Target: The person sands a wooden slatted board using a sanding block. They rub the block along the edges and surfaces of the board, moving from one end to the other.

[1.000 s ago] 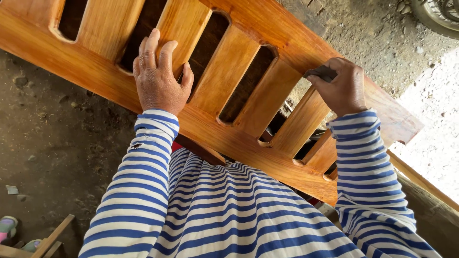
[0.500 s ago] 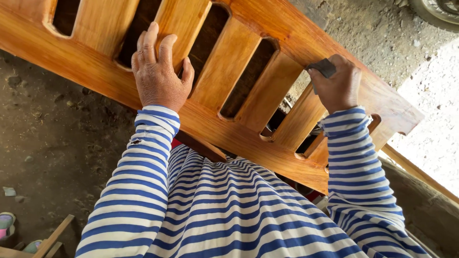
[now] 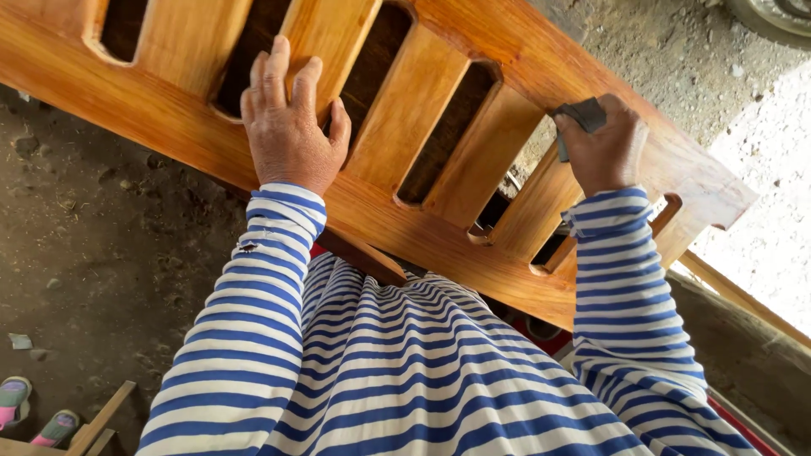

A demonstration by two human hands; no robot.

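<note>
Varnished orange wood makes up the slatted panel [image 3: 439,127], which lies slanting across the person's lap. Left hand [image 3: 287,127] lies spread and flat on one slat near the panel's lower rail. Right hand [image 3: 604,152] is closed around one dark sanding pad [image 3: 581,116], pressed against the upper rail. Two sandals [image 3: 29,414] lie on the dirt floor [image 3: 101,253].

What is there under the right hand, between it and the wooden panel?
A dark grey folded pad sticks out above the right hand, pressed against the slatted wooden panel. The hand covers the rest of the pad and the wood directly beneath it.
</note>
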